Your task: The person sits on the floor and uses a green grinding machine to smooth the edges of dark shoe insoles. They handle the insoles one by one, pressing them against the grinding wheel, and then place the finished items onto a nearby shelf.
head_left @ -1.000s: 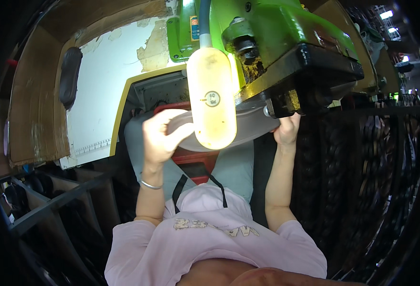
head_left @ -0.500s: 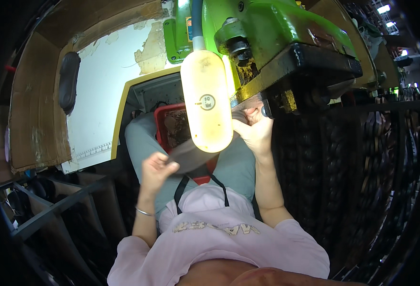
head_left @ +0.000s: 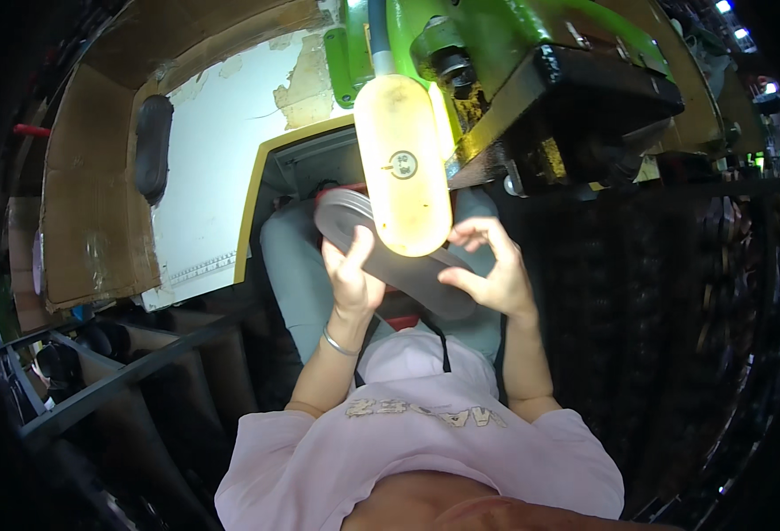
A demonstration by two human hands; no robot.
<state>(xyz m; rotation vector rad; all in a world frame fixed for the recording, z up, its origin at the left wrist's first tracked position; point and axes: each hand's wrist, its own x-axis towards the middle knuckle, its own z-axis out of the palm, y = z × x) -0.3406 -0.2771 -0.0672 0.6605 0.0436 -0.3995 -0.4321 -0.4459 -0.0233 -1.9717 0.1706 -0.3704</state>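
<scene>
A dark grey shoe sole is held slantwise above my lap, its far end up to the left. My left hand grips it by the edge, thumb on the upper face and fingers beneath. Close to the sole's lower right end is my right hand, thumb and fingers apart; whether the thumb touches the sole is hard to tell. A glowing oval lamp hangs in front and hides the sole's middle part.
Above right stands a green machine with a black arm. To the left, a white worktop with a yellow edge carries another dark sole beside cardboard. A metal rack is at lower left; dark rows line the right.
The right hand has come away from the machine's arm toward me and opened. The left hand has moved up and right, bringing the sole, blurred before, above my lap. The whole view has shifted slightly.
</scene>
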